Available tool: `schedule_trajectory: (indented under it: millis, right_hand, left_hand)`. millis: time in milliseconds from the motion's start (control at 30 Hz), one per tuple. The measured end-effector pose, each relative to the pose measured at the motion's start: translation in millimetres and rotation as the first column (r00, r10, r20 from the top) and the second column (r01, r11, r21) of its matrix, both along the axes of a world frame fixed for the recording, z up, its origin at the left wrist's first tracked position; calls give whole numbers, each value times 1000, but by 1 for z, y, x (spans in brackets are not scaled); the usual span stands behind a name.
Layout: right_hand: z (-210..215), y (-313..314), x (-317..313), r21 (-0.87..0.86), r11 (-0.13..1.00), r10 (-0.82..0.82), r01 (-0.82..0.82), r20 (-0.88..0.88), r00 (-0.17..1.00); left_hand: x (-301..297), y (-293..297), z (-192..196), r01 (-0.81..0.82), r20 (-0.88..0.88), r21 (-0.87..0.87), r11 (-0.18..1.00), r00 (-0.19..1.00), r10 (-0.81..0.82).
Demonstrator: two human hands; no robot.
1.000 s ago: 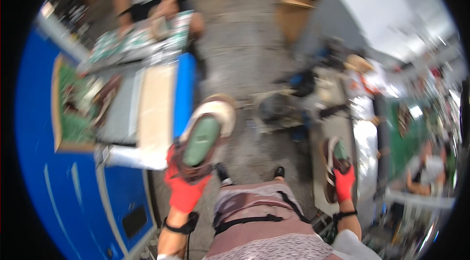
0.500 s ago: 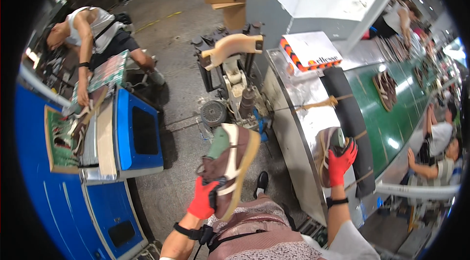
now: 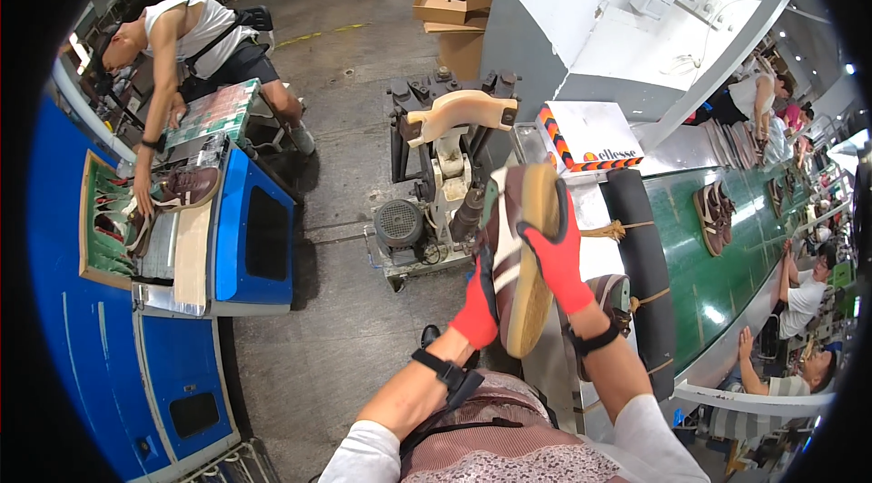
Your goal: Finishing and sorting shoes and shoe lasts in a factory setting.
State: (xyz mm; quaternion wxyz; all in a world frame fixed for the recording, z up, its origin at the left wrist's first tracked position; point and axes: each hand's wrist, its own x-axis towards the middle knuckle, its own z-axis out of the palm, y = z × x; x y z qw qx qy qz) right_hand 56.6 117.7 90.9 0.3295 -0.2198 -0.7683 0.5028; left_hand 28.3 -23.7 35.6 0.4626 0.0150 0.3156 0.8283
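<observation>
A brown sneaker with cream stripes and a tan gum sole is raised upright in front of me, toe end hidden from clear view. Gloved in red and black, my left hand grips its upper from the left side. My right hand closes on the sole side, thumb across the sole and fingers along the edge. A second brown shoe with a green lining rests on the metal bench, partly hidden behind my right wrist.
Ahead stands a machine with a curved tan pad and a motor. A shoebox sits at the bench's far end, beside a black padded roll. The green conveyor carries shoes. A co-worker bends over a blue machine.
My right hand has let go of the shoe on the bench and now holds the other sneaker with my left. That sneaker has moved right and up. My view has shifted too.
</observation>
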Motion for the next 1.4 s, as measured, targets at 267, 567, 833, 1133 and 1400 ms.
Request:
schedule_trajectory:
  millis: [267,567,833,1133,1400]
  right_hand:
    - [61,-17,-62,425,889,-104,-169,547,830]
    - [56,-21,-34,366,890,-2,-272,600,800]
    - [43,-16,-27,371,879,44,-300,564,825]
    - [37,-33,-17,501,853,-94,-148,426,900]
    - [47,-44,3,463,879,-90,-117,401,912]
  left_hand:
    - [-35,7,-15,-13,190,307,951,981,-47]
    - [-34,-18,-5,219,270,139,966,930,-250]
    - [-24,16,-2,-22,-65,-30,999,998,20]
    - [-22,-2,-12,119,45,291,949,989,-138]
    - [-15,1,-7,269,-76,347,898,963,-259]
